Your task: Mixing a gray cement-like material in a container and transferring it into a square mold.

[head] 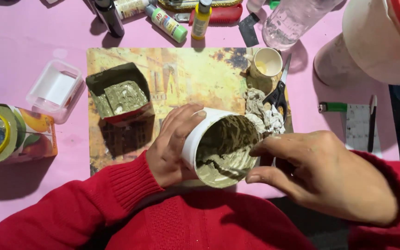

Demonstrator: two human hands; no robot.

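Grey-green paste coats the tilted white tub [221, 148] (left hand [174, 143] gripping it; right hand [320, 173] pinching a stirrer inside).

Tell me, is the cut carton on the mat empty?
No, the cut carton on the mat holds a grey-green lumpy mix filling its bottom.
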